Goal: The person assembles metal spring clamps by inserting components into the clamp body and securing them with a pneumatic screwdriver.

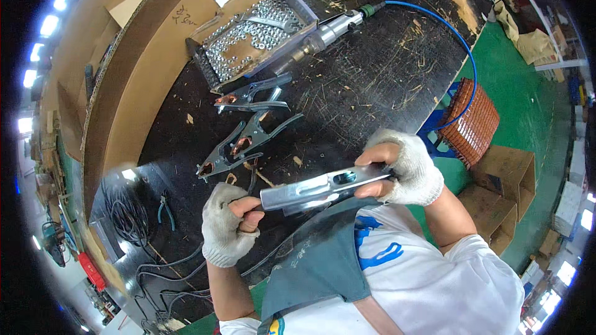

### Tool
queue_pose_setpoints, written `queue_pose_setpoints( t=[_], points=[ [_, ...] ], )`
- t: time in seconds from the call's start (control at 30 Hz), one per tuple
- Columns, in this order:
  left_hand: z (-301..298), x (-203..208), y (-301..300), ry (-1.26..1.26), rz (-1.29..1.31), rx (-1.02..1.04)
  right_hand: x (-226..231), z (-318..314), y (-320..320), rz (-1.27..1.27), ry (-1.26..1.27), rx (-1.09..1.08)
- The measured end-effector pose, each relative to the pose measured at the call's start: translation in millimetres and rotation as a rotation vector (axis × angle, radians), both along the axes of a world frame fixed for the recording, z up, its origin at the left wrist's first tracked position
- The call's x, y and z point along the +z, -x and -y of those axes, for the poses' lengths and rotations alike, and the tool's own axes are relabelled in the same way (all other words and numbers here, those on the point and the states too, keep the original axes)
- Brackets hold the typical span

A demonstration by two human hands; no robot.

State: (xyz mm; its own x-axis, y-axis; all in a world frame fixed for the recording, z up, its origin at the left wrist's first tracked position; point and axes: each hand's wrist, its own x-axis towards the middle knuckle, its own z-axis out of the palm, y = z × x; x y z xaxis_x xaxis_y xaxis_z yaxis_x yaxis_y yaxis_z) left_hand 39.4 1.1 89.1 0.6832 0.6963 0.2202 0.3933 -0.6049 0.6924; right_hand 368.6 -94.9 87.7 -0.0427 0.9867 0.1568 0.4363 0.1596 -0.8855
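My right hand, in a white fingerless glove, grips one end of a shiny sheet-metal clamp between thumb and fingers. An oval hole shows near that end. At the clamp's other end my left hand, gloved alike, is closed with thumb and finger pinched; whether it touches the clamp or holds something small I cannot make out. Beyond the hands two more spring clamps with copper-coloured jaws lie on the dark table: a nearer clamp and a farther clamp.
An open box holds many nuts and a wrench. Beside it lies an air tool on a blue hose. Cardboard walls the left side. Coiled black cable and pliers lie left; a stool mat and cartons stand right.
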Motion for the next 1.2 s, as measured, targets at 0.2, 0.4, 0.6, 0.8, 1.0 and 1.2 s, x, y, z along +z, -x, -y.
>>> queue_pose_setpoints(
  t=[0.2, 0.4, 0.6, 0.8, 1.0, 1.2],
  points=[
    [6.7, -4.0, 2.2, -0.027, -0.032, 0.016, -1.4, -0.6, 16.3, -0.074, 0.059, 0.117],
    [15.8, -14.4, 7.2, 0.029, 0.062, 0.058, 1.2, -2.4, 26.4, -0.121, 0.064, 0.192],
    [32.0, -14.6, 11.1, 0.230, 0.091, 0.173, -1.0, -8.8, 24.2, -0.245, 0.038, 0.235],
    [17.3, 0.6, -0.5, 0.452, 0.028, -0.060, -1.2, -13.2, 22.2, -0.471, 0.218, 0.323],
    [46.3, -10.9, 5.2, 0.485, 0.134, 0.255, -3.4, -12.6, 26.3, -0.460, 0.153, 0.274],
    [43.7, -8.4, 6.1, 0.387, 0.089, 0.162, -13.7, -6.7, 31.7, -0.852, 0.457, 0.226]
  ],
)
